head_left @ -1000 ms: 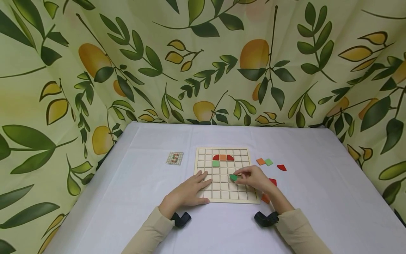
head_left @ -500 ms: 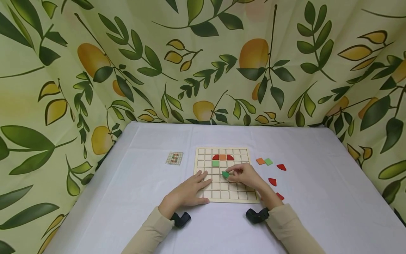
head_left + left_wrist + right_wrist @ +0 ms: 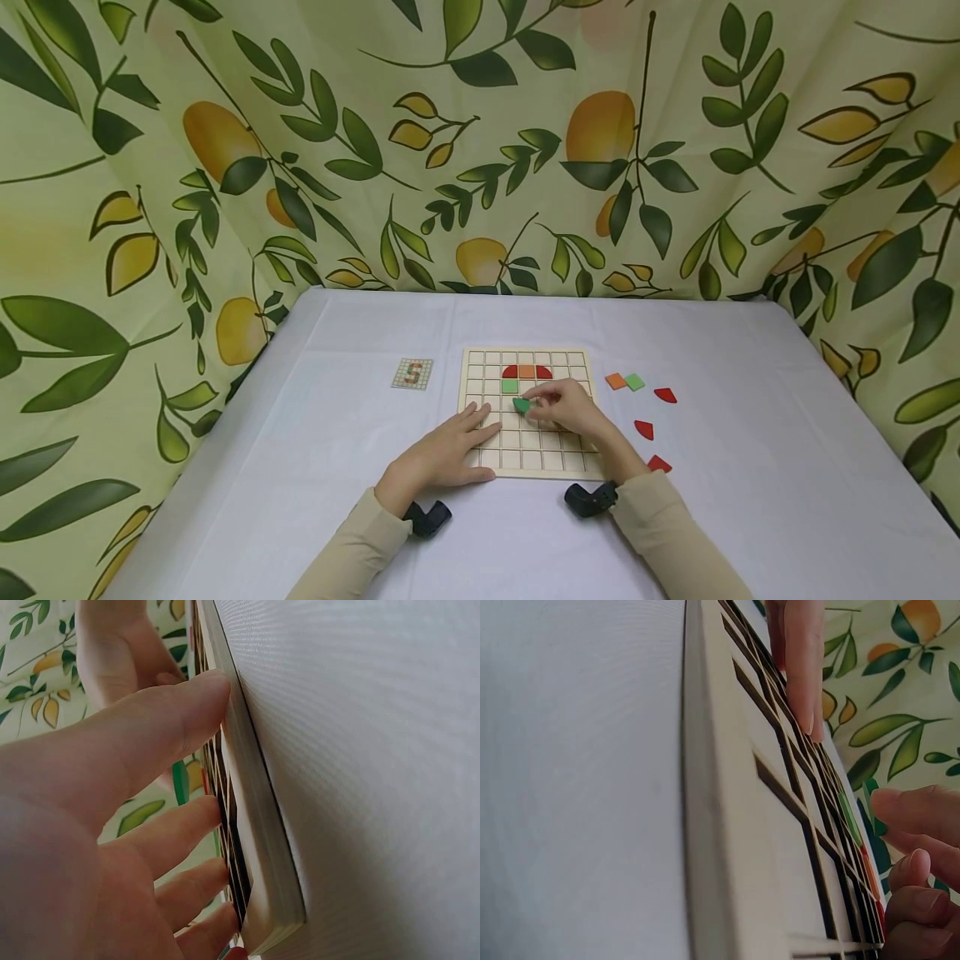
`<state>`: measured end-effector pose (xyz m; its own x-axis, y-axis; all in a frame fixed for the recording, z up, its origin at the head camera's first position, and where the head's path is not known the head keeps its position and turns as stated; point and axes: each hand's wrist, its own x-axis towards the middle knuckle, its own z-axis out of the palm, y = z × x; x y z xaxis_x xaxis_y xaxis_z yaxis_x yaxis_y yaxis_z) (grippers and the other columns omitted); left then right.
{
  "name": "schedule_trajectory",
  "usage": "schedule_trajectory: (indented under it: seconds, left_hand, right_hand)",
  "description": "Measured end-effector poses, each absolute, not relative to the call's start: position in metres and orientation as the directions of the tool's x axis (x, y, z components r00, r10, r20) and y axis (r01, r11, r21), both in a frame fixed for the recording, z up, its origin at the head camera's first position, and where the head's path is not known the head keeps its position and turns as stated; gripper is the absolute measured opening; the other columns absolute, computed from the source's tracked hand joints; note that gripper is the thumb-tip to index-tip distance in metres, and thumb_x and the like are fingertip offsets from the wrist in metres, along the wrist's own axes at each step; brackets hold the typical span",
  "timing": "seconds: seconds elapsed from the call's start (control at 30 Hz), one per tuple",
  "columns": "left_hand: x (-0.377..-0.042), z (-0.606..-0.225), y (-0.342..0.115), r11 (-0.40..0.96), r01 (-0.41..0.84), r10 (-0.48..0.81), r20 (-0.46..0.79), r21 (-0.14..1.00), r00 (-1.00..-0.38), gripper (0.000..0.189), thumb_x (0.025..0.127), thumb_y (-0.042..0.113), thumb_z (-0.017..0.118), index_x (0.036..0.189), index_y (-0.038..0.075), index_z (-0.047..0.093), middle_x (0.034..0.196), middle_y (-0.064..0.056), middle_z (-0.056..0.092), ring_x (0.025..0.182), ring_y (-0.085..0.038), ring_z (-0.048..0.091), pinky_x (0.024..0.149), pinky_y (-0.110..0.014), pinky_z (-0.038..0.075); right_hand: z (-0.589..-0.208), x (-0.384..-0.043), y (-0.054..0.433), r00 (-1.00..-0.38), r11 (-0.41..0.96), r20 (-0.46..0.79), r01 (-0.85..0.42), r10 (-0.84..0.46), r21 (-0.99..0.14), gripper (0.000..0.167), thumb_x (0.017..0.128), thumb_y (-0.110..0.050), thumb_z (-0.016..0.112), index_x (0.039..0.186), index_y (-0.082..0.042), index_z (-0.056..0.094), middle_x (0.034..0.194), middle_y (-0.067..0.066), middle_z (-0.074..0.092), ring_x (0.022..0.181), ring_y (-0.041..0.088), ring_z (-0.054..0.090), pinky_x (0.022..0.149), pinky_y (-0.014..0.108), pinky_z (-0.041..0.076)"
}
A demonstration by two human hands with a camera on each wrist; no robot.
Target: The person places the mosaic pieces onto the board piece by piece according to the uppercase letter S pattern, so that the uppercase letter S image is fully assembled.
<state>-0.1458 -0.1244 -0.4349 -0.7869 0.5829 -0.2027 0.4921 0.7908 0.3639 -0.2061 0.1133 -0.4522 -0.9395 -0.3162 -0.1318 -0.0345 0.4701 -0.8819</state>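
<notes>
A wooden grid board (image 3: 491, 461) lies on the white table. Along its upper part sit two red rounded tiles with an orange square tile (image 3: 527, 372) between them, and a light green square tile (image 3: 510, 386) just below on the left. My right hand (image 3: 566, 407) pinches a dark green rounded tile (image 3: 521, 405) over the board, under the light green one; in the right wrist view this green tile (image 3: 874, 806) is held on edge above the grid. My left hand (image 3: 450, 446) rests spread on the board's left side, its thumb (image 3: 196, 705) at the near edge.
Right of the board lie an orange square tile (image 3: 616, 381), a light green square tile (image 3: 634, 382) and several red rounded tiles (image 3: 644, 429). A small pattern card (image 3: 412, 374) with an S figure lies to the left. A leaf-printed curtain (image 3: 480, 167) hangs behind.
My right hand has moved left across the board with the dark green tile, uncovering red tiles on the right. My left hand has stayed in place.
</notes>
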Motion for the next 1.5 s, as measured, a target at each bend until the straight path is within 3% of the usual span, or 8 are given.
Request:
schedule_trajectory:
  seconds: [0.83, 1.5]
  left_hand:
    - [-0.147, -0.435, -0.124, 0.796, 0.492, 0.577, -0.197, 0.352, -0.793, 0.069, 0.089, 0.047, 0.064, 0.147, 0.019, 0.041, 0.162, -0.007, 0.026, 0.152, -0.029, 0.020, 0.122, -0.047, 0.029]
    - [-0.146, -0.435, -0.125, 0.792, 0.496, 0.582, -0.193, 0.356, -0.790, 0.069, 0.089, 0.047, 0.063, 0.147, 0.018, 0.041, 0.162, -0.007, 0.026, 0.152, -0.030, 0.020, 0.121, -0.048, 0.029]
  right_hand:
    - [-0.453, -0.216, 0.094, -0.946, 0.529, -0.054, -0.131, -0.319, -0.839, 0.025, 0.077, -0.007, 0.078, 0.101, 0.000, 0.074, 0.062, -0.003, 0.047, 0.059, 0.012, 0.041, 0.052, 0.019, 0.033]
    - [-0.455, -0.216, 0.090, -0.960, 0.528, -0.070, -0.087, -0.270, -0.845, 0.025, 0.075, -0.004, 0.078, 0.100, 0.000, 0.075, 0.059, -0.003, 0.046, 0.056, 0.011, 0.040, 0.051, 0.018, 0.032]
